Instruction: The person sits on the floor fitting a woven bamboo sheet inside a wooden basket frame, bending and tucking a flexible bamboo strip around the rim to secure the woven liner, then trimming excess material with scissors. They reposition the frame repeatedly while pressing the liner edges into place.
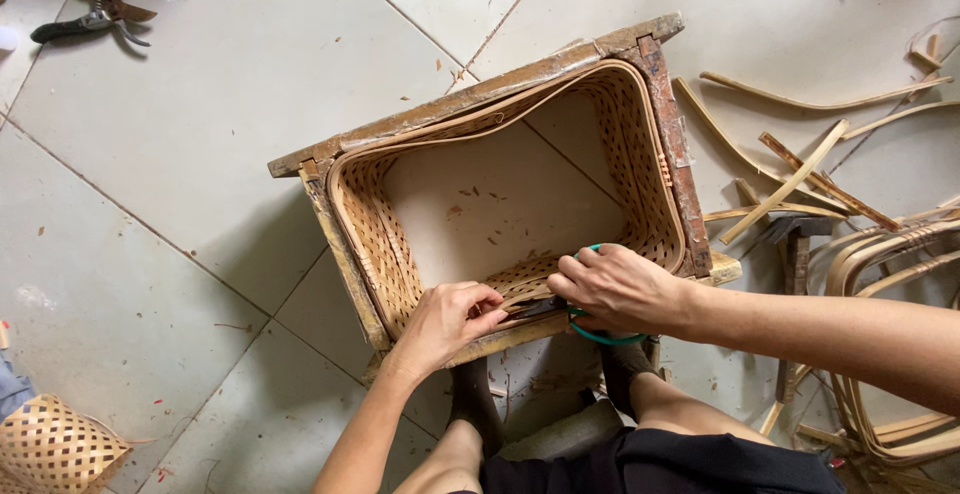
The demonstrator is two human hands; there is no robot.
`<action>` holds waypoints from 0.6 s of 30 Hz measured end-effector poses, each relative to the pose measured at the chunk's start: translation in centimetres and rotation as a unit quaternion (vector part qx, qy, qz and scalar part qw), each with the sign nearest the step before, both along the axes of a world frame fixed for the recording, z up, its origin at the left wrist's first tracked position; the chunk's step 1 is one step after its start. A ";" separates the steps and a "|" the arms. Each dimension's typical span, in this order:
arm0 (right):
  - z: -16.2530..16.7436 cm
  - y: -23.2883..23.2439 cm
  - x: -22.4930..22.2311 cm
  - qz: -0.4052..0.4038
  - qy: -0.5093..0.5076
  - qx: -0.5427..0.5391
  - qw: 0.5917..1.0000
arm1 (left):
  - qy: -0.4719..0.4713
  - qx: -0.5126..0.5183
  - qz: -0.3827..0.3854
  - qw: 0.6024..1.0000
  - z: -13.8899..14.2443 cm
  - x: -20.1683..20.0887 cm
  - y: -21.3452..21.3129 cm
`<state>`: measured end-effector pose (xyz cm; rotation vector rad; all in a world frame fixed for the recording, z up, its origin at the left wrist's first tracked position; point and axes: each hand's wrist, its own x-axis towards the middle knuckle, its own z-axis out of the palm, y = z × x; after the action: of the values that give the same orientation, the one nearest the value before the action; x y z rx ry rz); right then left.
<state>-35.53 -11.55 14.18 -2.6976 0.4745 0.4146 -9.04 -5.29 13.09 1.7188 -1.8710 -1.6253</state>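
A rectangular wooden frame (480,89) stands on the tiled floor, lined inside with woven bamboo lattice (375,239) that forms a bottomless basket wall. My left hand (445,322) pinches the woven rim at the near edge of the frame. Beside it, my right hand (618,289) grips scissors with green handles (598,334), the blades pointing left toward my left fingers at the rim. Both my feet in dark socks rest just under the frame's near side.
Loose bamboo strips (800,174) and curved bamboo hoops (890,354) lie scattered at the right, with a hammer (795,254) among them. Pruning shears (90,14) lie at the top left. A woven basket piece (50,449) sits at the bottom left corner.
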 end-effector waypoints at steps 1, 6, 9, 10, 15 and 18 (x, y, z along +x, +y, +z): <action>0.1 0.0 -0.1 -0.011 -0.017 -0.009 1.000 | -0.005 0.008 -0.003 1.000 0.0 0.0 0.0; 0.2 0.2 -0.6 -0.025 -0.029 -0.041 0.998 | -0.005 0.001 -0.007 1.000 -0.1 -0.1 -0.1; -0.2 0.4 -0.3 -0.016 -0.023 -0.027 0.999 | 0.008 0.014 0.008 1.000 0.0 0.0 0.0; -0.3 0.5 -0.2 -0.019 -0.030 -0.031 0.999 | 0.008 0.016 0.007 1.000 0.0 0.0 0.0; -0.7 0.8 0.0 -0.023 -0.034 -0.044 0.998 | 0.006 0.010 0.009 1.000 -0.2 0.0 0.0; -0.7 1.2 0.2 -0.030 -0.001 -0.047 0.998 | 0.002 0.024 0.006 1.000 -0.6 0.0 0.2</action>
<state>-35.33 -10.35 13.44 -2.7667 0.5861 0.3826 -9.04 -5.13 12.52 1.7398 -1.8310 -1.6821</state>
